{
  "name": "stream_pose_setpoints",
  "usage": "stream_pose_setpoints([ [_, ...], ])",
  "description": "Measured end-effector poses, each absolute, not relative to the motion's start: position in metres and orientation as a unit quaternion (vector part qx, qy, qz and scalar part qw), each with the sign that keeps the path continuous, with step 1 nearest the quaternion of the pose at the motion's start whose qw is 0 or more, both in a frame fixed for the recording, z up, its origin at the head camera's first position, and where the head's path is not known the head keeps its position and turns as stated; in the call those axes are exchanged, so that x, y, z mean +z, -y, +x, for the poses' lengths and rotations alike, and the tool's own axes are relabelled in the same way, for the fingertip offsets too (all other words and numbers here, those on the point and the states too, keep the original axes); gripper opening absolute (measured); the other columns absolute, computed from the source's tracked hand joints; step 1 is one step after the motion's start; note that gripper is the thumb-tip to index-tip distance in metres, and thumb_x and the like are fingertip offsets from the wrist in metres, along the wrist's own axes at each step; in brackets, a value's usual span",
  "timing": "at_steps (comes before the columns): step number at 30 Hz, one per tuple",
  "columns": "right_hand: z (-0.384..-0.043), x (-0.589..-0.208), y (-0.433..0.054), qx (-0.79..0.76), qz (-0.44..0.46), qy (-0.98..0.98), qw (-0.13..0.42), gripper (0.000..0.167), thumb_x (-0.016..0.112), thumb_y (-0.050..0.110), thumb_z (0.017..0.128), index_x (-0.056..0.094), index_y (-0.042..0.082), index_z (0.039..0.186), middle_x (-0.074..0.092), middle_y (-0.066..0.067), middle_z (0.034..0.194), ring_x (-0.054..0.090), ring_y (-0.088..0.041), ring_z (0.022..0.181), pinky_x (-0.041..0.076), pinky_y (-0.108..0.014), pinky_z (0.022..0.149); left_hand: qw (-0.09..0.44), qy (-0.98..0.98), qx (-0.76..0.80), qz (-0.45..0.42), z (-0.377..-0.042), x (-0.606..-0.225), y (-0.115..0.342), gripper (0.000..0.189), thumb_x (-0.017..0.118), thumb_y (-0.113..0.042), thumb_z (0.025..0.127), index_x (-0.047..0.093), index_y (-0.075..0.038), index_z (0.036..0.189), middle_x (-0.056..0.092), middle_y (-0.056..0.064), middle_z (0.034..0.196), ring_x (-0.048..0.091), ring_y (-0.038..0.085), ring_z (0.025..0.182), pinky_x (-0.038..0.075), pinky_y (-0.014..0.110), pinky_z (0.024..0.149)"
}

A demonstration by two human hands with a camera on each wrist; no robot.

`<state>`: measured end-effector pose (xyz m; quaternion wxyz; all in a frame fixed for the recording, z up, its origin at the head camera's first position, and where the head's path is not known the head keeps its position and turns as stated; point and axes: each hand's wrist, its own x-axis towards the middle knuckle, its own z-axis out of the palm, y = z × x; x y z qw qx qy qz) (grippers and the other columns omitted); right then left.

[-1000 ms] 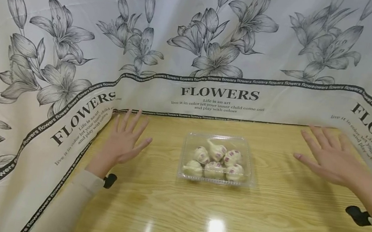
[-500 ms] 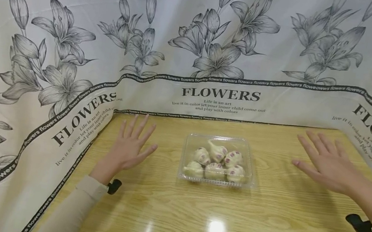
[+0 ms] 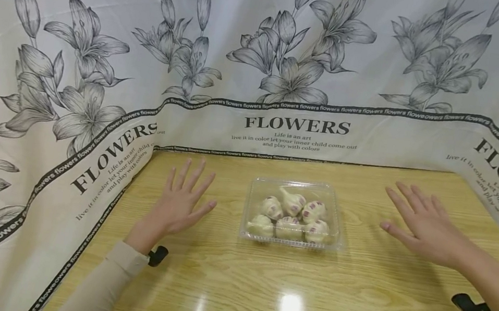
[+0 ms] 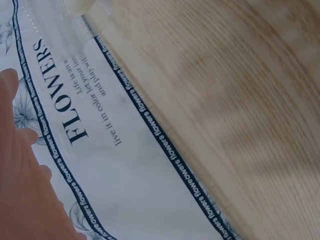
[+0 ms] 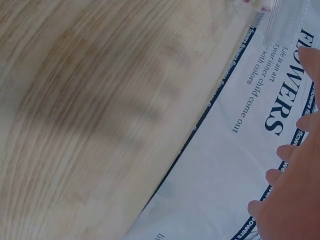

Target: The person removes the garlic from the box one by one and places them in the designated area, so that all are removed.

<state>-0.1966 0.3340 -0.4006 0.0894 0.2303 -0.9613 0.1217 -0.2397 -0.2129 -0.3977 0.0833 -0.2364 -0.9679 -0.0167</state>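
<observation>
A clear plastic box sits on the wooden table, with several garlic bulbs inside, white with purple patches. To its left my left hand hovers palm down, fingers straight and spread, holding nothing. On the other side my right hand has the same spread pose, also with nothing in it. Both hands are apart from the box. Only part of the left hand shows in the left wrist view; the box's edge is at the top. In the right wrist view, the right hand lies along the right edge.
A white cloth printed with lilies and "FLOWERS" text stands behind and on both sides of the wooden table. Black wrist mounts show below the left wrist and the right wrist. Light glares on the front of the tabletop.
My left hand has moved right and a little nearer to me. My right hand has shifted left and slightly nearer. The box and garlic have stayed in place.
</observation>
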Motion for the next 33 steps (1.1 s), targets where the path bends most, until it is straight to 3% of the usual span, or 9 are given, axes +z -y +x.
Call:
stream_pose_setpoints([
  [7,-0.194,-0.408,-0.33,0.124,0.24,0.959,0.09,0.082,0.059,0.035,0.104,0.011,0.008,0.165,0.007,-0.027,0.167,0.0,-0.052,0.153,-0.018,-0.062,0.119,0.069,0.969,-0.015,-0.238,-0.237,-0.405,0.208,0.072,0.024,-0.065,0.106,0.012,-0.028,0.166,-0.01,0.004,0.171,-0.024,0.03,0.154,-0.018,0.057,0.121],
  [14,-0.192,-0.414,-0.324,0.122,0.248,0.957,0.093,0.083,0.062,0.036,0.103,0.014,0.01,0.165,0.009,-0.026,0.168,0.004,-0.052,0.152,-0.015,-0.063,0.12,0.071,0.966,-0.017,-0.247,-0.232,-0.413,0.203,0.07,0.023,-0.064,0.106,0.014,-0.027,0.166,-0.006,0.005,0.171,-0.015,0.035,0.156,-0.008,0.063,0.123],
  [21,-0.187,-0.42,-0.317,0.137,0.26,0.951,0.095,0.078,0.063,0.034,0.103,0.021,0.008,0.164,0.011,-0.024,0.168,0.005,-0.051,0.153,-0.013,-0.064,0.121,0.059,0.964,-0.044,-0.255,-0.226,-0.42,0.199,0.07,0.028,-0.063,0.107,0.015,-0.027,0.166,-0.007,0.003,0.171,-0.016,0.033,0.156,-0.01,0.061,0.123],
  [28,-0.184,-0.424,-0.311,0.145,0.269,0.947,0.099,0.078,0.064,0.034,0.102,0.023,0.011,0.164,0.016,-0.024,0.167,0.011,-0.052,0.151,-0.011,-0.061,0.122,0.065,0.958,-0.054,-0.275,-0.224,-0.424,0.195,0.07,0.033,-0.061,0.106,0.017,-0.027,0.166,-0.004,0.003,0.172,-0.015,0.033,0.156,-0.003,0.064,0.123],
  [33,-0.183,-0.426,-0.306,0.171,0.277,0.94,0.103,0.078,0.067,0.031,0.1,0.025,0.013,0.163,0.022,-0.026,0.164,0.018,-0.055,0.148,-0.001,-0.067,0.122,0.056,0.955,-0.08,-0.28,-0.221,-0.426,0.192,0.07,0.036,-0.06,0.106,0.018,-0.026,0.166,-0.004,0.002,0.172,-0.012,0.034,0.156,-0.003,0.064,0.123],
])
